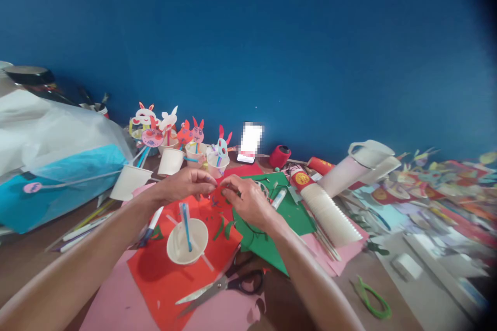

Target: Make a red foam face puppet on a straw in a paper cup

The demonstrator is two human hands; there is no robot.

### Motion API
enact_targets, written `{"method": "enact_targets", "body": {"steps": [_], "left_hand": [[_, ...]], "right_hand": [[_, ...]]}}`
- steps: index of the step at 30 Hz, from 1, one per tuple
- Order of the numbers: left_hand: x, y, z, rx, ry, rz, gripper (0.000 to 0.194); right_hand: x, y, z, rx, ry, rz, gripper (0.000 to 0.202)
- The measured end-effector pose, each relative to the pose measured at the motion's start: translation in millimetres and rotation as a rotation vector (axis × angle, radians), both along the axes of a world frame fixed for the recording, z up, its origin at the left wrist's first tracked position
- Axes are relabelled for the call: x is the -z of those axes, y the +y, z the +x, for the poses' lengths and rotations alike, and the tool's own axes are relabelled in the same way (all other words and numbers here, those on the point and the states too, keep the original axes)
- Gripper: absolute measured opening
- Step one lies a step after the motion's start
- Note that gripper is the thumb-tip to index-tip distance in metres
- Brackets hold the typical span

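While both forearms (101,245) reach forward and inward, the left hand (190,184) and right hand (250,200) nearly meet above the red paper (155,279), fingers curled, thumbs near fingertips; whether they pinch anything, I cannot tell. On that paper, between the forearms, stands a white cup (177,244), its blue straw (187,227) pointing up and slightly left. The stacked cups' (330,216) gold emblem (302,178) is unreadable.

I see a small red paper piece (215,198) with blue marks on it. Part of it is covered, so I can't tell its whole shape. Near it, a white paper cup (175,246) stands on a big red sheet (153,279), open end up. A blue straw (188,230) leans inside, and pale straw ends (208,262) poke out on two sides.
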State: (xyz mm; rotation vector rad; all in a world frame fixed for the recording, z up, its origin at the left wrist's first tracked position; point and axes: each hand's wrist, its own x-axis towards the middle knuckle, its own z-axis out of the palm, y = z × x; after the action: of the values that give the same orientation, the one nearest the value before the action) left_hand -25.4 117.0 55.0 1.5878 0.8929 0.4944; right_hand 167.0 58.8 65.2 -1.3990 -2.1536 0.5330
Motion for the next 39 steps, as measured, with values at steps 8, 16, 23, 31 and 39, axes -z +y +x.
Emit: {"method": "enact_targets", "body": {"steps": [8, 16, 23, 31, 39], "left_hand": [[13.8, -1.8, 3.4, -0.078, -0.051, 0.002, 0.017], [5.5, -5.0, -1.3, -0.173, -0.073, -0.028, 0.013], [4.2, -9.1, 2.6, -0.224, -0.144, -0.119, 0.013], [4.9, -7.7, 0.1, -0.223, -0.249, -0.208, 0.019], [0.4, -10.1, 1.0, -0.230, -0.315, -0.222, 0.019]], "right_hand": [[2.2, 10.0, 3.3, 0.127, 0.229, 0.084, 0.028], [26.7, 18.7, 12.5, 0.218, -0.452, -0.016, 0.024], [55.7, 17.1, -10.3, 0.253, -0.633, -0.095, 0.037], [62.8, 16.0, -13.8, 0.273, -0.626, -0.118, 0.037], [65.3, 19.9, -9.8, 0.260, -0.593, -0.157, 0.028]]}}
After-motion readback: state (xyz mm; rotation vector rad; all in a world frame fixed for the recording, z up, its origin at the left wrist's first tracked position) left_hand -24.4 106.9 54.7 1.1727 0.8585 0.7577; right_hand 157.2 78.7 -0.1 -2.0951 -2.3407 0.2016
